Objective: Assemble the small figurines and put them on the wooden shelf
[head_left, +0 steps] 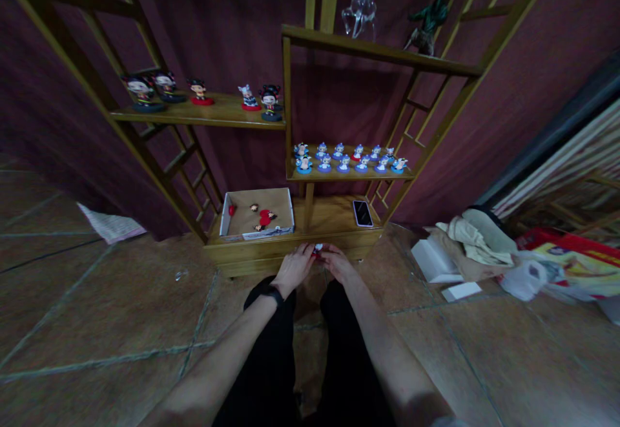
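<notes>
Between my two hands, in front of the low wooden shelf, is a small figurine point(317, 249) with white on top and red below; fingers cover most of it. My left hand point(296, 265), with a dark band at the wrist, closes on its left side. From the right, my right hand point(335, 260) pinches it too. Just beyond, an open cardboard box point(232, 225) sits on the bottom board and holds several small red and dark-haired figurines. A phone point(363, 214) lies on that board to the right.
Figurines on round bases stand on the left shelf point(217, 112) and in two rows on the lower right shelf point(349, 174). A clear deer ornament point(359, 10) and a dark statuette point(427, 26) stand above. White boxes point(436, 260) and bags point(526, 278) lie on the floor at right.
</notes>
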`<state>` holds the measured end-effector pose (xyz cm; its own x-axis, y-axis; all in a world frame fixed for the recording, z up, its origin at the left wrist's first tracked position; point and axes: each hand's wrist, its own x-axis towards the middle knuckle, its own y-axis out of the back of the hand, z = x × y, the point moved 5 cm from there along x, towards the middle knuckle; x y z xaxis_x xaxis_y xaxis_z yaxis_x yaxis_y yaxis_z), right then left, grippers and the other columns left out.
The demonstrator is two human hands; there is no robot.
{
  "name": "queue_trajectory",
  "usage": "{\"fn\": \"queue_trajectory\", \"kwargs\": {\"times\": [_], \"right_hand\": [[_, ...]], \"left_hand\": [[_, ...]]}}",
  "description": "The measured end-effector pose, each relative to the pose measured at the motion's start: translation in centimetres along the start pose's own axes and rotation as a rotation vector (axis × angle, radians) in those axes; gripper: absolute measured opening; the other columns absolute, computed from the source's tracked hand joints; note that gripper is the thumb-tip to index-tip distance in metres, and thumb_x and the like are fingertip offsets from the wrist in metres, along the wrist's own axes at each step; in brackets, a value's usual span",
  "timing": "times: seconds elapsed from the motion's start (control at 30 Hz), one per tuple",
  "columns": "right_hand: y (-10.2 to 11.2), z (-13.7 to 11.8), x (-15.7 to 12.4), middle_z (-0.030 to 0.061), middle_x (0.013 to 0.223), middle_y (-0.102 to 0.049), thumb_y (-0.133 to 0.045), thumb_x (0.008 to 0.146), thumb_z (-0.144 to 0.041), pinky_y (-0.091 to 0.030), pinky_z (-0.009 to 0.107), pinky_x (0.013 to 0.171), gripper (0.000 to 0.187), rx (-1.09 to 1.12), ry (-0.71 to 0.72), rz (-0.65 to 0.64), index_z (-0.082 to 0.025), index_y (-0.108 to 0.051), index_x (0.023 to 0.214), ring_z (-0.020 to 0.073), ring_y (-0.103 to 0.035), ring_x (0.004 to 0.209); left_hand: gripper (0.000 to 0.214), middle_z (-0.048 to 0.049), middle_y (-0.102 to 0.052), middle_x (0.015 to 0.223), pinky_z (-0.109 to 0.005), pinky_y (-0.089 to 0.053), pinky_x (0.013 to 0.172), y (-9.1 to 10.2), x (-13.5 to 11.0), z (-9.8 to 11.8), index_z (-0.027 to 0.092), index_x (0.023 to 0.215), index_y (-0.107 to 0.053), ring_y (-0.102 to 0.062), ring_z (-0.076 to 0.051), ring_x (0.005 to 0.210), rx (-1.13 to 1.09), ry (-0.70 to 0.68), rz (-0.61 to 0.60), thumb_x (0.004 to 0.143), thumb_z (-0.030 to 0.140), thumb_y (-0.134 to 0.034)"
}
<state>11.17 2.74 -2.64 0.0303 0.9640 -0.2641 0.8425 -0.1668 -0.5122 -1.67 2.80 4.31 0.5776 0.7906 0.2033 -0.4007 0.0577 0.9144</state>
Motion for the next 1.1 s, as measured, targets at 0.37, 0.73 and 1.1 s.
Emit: {"fn": "queue_trajectory", "kwargs": {"times": [0.37, 0.73, 1.1], "right_hand": [[0.3, 1.4, 1.3, -0.0024, 0.074, -0.066, -0.061, 0.057, -0.009, -0.051, 0.032, 0.072, 0.029, 0.024, -0.021, 0.103, -0.02, -0.055, 0.083, 0.015, -0.065, 0.07], [0.0, 2.1, 1.4, -0.0013, 0.073, -0.066, -0.062, 0.057, -0.011, -0.052, 0.031, 0.067, 0.028, 0.02, -0.029, 0.136, -0.02, -0.053, 0.082, 0.0151, -0.064, 0.067], [-1.4, 1.1, 0.3, -0.0017, 0.067, -0.067, -0.062, 0.056, -0.011, -0.051, 0.028, 0.063, 0.026, -0.005, -0.048, 0.169, -0.019, -0.055, 0.079, 0.0135, -0.063, 0.06]], "left_hand": [[0.034, -0.0123, -0.053, 0.111, -0.032, -0.042, 0.082, -0.6, 0.4, -0.2, 0.017, 0.121, -0.043, -0.058, -0.02, 0.093, 0.203, -0.125, -0.064, 0.09, 0.022, -0.032], [0.033, -0.0106, -0.052, 0.113, -0.03, -0.043, 0.08, -1.2, 0.5, -0.9, 0.019, 0.12, -0.043, -0.057, -0.02, 0.095, 0.074, -0.054, -0.077, 0.088, 0.019, -0.034], [0.027, -0.0095, -0.055, 0.104, -0.027, -0.042, 0.08, -1.5, 0.7, -2.0, 0.017, 0.107, -0.053, -0.056, -0.017, 0.091, -0.213, -0.006, -0.015, 0.082, 0.013, -0.043]]}}
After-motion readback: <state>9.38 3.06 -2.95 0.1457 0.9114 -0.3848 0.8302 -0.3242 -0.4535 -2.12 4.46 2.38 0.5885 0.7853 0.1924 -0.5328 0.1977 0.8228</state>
